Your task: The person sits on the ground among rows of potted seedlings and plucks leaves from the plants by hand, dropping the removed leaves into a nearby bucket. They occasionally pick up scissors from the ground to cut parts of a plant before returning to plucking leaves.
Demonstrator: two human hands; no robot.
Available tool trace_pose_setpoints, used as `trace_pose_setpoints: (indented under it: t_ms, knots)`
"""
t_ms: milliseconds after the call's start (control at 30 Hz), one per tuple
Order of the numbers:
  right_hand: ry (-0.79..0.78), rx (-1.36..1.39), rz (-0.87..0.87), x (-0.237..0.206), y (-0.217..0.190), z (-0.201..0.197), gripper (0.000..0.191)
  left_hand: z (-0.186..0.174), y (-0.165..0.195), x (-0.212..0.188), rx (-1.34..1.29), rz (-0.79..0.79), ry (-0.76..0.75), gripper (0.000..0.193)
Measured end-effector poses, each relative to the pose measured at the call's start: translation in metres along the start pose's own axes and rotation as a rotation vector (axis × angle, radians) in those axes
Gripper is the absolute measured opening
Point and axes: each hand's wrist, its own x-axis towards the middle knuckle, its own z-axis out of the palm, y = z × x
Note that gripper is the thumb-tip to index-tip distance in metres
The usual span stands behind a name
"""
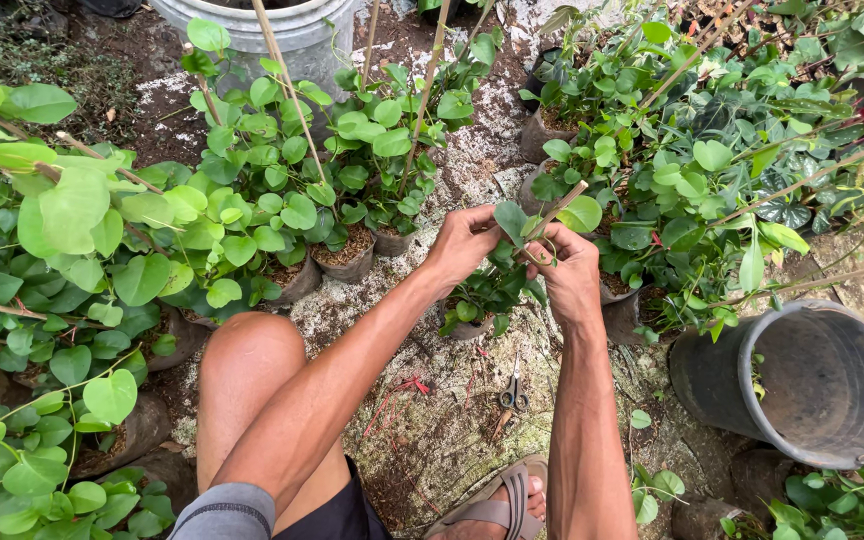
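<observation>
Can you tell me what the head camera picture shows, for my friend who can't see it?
Two bare hands, the left hand and right hand, hold a thin stake and stem of a small potted plant. Scissors lie on the ground below, with an empty black bucket at the right.

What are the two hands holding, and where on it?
Both the left hand and right hand pinch a potted plant's thin stake and stem, about halfway up.
</observation>
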Motion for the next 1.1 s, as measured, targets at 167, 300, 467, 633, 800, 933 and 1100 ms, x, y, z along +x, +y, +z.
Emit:
trace_pose_setpoints:
  t_ms: [167,300,467,633,800,933,1100]
  knots:
    - [-0.005,0.016,-0.016,-0.001,-0.004,0.007,0.011,-0.002,0.003,-0.003,-0.089,-0.056,0.015,0.020]
    - [0.113,-0.004,-0.012,-0.014,-0.015,0.019,0.017,-0.004,0.004,-0.006,-0.147,-0.083,0.062,0.019]
    - [0.300,-0.140,-0.133,-0.046,-0.020,0.036,0.035,-0.005,0.006,-0.010,-0.147,-0.071,0.094,0.021]
    - [0.390,-0.212,-0.223,-0.073,-0.019,0.040,0.035,-0.006,0.013,-0.018,-0.100,-0.037,0.076,0.021]
    - [0.402,-0.219,-0.250,-0.088,-0.029,0.041,0.026,-0.005,0.015,-0.026,-0.120,0.097,-0.003,0.022]
    - [0.397,-0.443,-0.320,-0.093,-0.044,0.044,0.021,-0.003,0.013,-0.031,-0.096,0.101,-0.012,0.022]
    - [0.364,-0.645,-0.427,-0.091,-0.060,0.050,0.016,0.002,0.024,-0.042,-0.039,0.150,-0.022,0.017]
